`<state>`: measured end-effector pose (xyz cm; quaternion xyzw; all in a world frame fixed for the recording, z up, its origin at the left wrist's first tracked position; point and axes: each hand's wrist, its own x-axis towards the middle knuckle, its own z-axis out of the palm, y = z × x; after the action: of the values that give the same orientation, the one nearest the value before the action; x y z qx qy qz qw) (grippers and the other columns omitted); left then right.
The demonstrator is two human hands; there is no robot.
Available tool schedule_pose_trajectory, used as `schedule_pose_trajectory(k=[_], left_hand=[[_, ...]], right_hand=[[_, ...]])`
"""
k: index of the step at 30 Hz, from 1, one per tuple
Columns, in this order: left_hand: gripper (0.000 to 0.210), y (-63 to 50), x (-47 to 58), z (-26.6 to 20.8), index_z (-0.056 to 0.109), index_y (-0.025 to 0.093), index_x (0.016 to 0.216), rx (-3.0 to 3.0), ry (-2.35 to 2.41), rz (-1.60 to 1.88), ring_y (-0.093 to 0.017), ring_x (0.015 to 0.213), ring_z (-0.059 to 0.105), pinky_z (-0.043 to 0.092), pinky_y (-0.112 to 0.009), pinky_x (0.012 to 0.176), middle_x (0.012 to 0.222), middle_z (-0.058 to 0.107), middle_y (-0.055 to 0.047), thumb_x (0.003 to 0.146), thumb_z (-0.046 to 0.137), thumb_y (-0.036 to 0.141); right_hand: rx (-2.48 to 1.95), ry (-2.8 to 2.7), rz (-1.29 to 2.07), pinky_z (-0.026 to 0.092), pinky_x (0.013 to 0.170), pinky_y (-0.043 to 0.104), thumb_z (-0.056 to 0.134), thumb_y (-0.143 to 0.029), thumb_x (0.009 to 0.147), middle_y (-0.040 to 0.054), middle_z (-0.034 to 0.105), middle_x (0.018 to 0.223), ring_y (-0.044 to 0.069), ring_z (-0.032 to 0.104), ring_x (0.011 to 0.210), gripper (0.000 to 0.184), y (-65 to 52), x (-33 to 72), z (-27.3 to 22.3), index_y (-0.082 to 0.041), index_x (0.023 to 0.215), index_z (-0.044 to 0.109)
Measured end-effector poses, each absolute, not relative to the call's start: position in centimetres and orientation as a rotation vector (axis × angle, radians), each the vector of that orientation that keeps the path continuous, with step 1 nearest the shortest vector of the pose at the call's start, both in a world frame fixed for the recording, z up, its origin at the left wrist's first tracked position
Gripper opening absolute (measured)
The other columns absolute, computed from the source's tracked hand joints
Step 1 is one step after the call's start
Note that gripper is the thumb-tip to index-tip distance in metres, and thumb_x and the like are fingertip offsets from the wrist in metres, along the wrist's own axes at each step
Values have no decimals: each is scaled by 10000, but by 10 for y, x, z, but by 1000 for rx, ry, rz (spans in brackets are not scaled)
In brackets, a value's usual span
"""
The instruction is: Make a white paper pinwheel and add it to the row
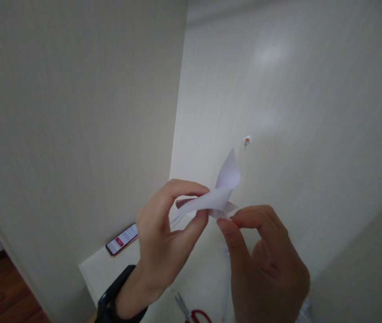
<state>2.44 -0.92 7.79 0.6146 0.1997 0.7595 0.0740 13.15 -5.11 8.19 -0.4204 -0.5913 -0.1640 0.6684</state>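
Observation:
A piece of white paper (211, 199), curled and folded with a pointed flap (228, 172) standing up, is held in the air between my hands. My left hand (164, 233) pinches its left part between thumb and fingers. With thumb and forefinger, my right hand (265, 255) pinches the paper's lower right edge; whether something small is also between those fingertips, I cannot tell. Below the hands, scissors (191, 312) with red handles lie on the white surface (197, 273), partly cut off by the frame's bottom edge.
A phone (122, 240) with a lit screen lies at the left, against the side panel (93, 134). A small hook (247, 141) is fixed to the back panel (295, 112). A thin clear stick (226, 287) lies near the scissors. Wooden floor (5, 291) shows at lower left.

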Motion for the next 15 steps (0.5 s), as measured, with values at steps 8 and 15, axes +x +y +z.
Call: schedule_pose_trajectory(k=[8, 15], left_hand=[[222, -6, 27, 84, 675, 220, 886, 1627, 543, 2075, -111, 789, 652, 542, -181, 711, 845, 678, 15, 751, 725, 51], [235, -10, 27, 87, 680, 211, 872, 1579, 574, 2066, -87, 770, 641, 530, -142, 703, 836, 669, 29, 736, 725, 26]], right_hand=[[-1084, -1310, -633, 316, 740, 329, 642, -307, 878, -40, 561, 649, 137, 525, 643, 264, -50, 125, 89, -203, 659, 536], [-1161, -1305, -738, 303, 743, 347, 568, -300, 907, -6, 551, 698, 172, 524, 678, 227, -53, 123, 92, -211, 698, 549]])
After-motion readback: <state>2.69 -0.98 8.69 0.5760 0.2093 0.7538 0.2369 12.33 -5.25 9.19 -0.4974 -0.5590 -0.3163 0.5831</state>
